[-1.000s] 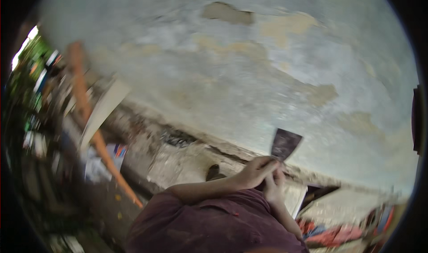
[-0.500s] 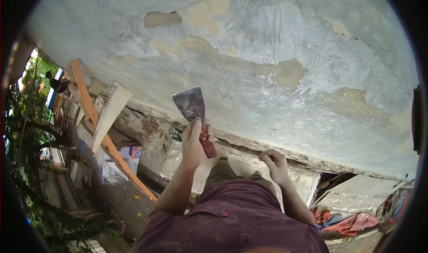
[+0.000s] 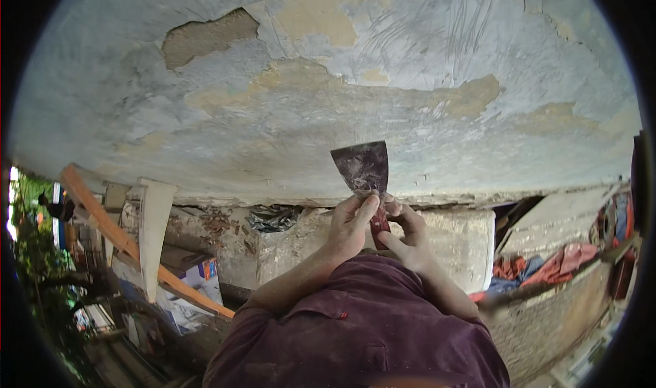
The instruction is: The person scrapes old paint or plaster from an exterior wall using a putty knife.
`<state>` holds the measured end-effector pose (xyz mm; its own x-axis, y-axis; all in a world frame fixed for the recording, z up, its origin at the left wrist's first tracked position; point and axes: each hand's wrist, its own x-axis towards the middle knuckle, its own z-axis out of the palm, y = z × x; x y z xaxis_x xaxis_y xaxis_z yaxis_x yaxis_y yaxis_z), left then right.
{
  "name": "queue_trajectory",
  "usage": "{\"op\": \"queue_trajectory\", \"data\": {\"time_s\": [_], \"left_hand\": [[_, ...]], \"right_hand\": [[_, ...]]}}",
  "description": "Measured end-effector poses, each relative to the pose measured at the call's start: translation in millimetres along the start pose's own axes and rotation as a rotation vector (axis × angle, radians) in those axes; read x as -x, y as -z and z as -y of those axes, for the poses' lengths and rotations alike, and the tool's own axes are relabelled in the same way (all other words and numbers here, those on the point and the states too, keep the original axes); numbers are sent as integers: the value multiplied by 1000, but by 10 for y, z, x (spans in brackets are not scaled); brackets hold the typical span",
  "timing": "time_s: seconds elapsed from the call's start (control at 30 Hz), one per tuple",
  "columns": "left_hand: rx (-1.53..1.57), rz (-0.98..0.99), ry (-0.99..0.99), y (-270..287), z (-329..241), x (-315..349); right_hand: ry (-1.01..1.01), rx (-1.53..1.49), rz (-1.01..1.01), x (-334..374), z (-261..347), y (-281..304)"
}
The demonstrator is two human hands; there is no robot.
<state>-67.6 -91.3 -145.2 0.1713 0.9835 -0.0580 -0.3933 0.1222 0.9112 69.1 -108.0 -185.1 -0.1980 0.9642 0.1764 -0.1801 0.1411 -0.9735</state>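
- Left hand (image 3: 348,224) and right hand (image 3: 408,232) meet on the scraper (image 3: 363,173), fingers of both pinching its red handle.
- Scraper blade points up, in front of the peeling wall (image 3: 328,94), centre of view.
- Orange plank (image 3: 116,234) leans at left.

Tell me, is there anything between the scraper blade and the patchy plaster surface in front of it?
Nothing visible. Left hand and right hand both grip the handle of the scraper; its blade shows against the peeling plaster surface, with no object across it.
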Motion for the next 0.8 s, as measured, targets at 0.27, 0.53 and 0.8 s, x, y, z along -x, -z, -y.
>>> {"op": "queue_trajectory", "data": {"time_s": [0.27,0.53,0.8], "left_hand": [[-144,173,50,555,67,34],[147,-205,-67,563,89,-109],[123,-253,-229,172,14,-171]], "right_hand": [[-267,-318,-3,98,-136,-403],[-244,241,-118,170,26,-293],[-264,-100,67,84,294,141]]}}
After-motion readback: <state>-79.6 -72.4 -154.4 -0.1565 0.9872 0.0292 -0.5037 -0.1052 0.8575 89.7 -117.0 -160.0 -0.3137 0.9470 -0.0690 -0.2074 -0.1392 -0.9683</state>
